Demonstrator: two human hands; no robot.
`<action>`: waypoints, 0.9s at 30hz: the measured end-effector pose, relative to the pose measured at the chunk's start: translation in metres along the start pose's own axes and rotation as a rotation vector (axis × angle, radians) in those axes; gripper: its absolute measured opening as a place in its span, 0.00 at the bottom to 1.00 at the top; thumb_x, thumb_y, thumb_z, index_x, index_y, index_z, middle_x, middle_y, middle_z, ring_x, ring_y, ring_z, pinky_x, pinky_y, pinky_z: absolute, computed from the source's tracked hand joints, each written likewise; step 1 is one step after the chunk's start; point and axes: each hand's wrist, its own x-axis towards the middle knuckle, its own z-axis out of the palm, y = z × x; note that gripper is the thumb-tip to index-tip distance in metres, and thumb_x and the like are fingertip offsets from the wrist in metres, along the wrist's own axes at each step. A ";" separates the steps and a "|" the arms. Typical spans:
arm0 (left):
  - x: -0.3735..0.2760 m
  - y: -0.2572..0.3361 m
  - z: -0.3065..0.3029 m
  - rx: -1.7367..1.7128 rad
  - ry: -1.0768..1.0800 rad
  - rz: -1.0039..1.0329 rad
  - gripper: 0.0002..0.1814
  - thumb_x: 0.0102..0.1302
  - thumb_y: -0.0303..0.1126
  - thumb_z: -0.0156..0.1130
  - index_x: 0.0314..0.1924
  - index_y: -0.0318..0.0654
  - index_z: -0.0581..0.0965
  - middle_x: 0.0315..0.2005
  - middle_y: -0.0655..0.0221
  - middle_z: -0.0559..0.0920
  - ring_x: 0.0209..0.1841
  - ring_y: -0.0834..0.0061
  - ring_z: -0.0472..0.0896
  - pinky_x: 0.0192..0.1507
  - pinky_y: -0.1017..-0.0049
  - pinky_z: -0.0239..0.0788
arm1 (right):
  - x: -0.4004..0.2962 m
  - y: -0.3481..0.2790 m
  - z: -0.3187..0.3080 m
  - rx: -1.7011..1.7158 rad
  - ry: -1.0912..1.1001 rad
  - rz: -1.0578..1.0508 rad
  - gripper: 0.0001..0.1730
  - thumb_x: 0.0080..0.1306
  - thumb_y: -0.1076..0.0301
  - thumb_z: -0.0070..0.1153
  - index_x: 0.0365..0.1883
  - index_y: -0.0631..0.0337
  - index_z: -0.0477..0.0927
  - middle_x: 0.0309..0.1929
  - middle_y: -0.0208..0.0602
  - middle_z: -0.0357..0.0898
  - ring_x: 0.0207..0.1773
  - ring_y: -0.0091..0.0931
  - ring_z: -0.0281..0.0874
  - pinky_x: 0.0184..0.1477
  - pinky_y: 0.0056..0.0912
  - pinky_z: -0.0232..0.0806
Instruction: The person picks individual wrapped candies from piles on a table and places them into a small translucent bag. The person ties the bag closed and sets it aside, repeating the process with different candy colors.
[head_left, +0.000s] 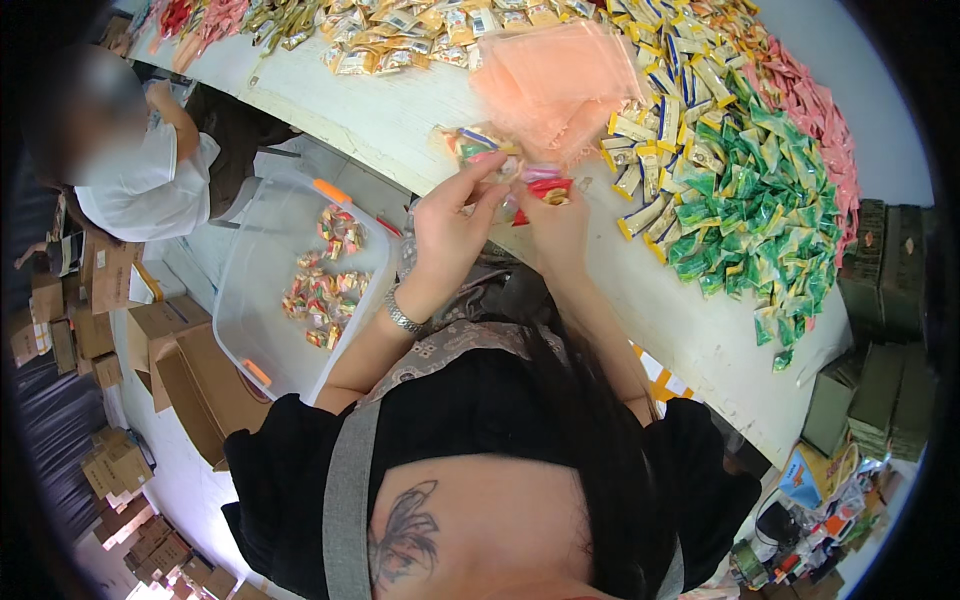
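Both of my hands are at the near edge of a white table (360, 135). My left hand (461, 214) has its fingers on a small sheer bag of mixed wrapped sweets (480, 144). My right hand (555, 229) grips a few wrapped sweets (553, 187), red and pink ones among them, close to the left fingertips. Behind the hands lies a stack of peach organza bags (562, 82). To its right spread yellow-and-white wrapped sticks (667, 120) and a large heap of green wrapped sweets (750, 202).
A clear plastic bin (240, 300) with filled bags (326, 289) stands left of my body. Beyond it sits another person (157, 172). Cream-wrapped snacks (405, 34) lie at the table's far side, pink packets (821, 127) at the right. Cardboard boxes (214, 390) stand on the floor.
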 end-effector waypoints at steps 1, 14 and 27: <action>0.000 -0.002 -0.006 0.080 -0.040 -0.053 0.17 0.56 0.20 0.63 0.47 0.34 0.79 0.36 0.60 0.84 0.36 0.75 0.84 0.40 0.78 0.74 | 0.001 0.001 0.001 0.071 0.067 0.045 0.18 0.49 0.75 0.64 0.40 0.65 0.76 0.33 0.36 0.80 0.33 0.22 0.77 0.33 0.26 0.70; 0.004 -0.025 -0.015 -0.151 -0.092 -0.038 0.07 0.65 0.25 0.57 0.43 0.32 0.76 0.32 0.69 0.80 0.33 0.83 0.77 0.34 0.81 0.69 | -0.006 0.009 0.012 -0.289 -0.122 -0.571 0.23 0.51 0.69 0.65 0.46 0.61 0.75 0.39 0.41 0.80 0.38 0.33 0.80 0.41 0.32 0.71; 0.023 -0.037 -0.027 -0.317 -0.082 -0.285 0.08 0.61 0.18 0.58 0.41 0.31 0.77 0.30 0.73 0.78 0.29 0.86 0.73 0.33 0.85 0.67 | 0.004 -0.018 0.011 -0.417 -0.448 -0.441 0.24 0.53 0.67 0.63 0.49 0.63 0.75 0.42 0.42 0.80 0.44 0.32 0.79 0.46 0.35 0.71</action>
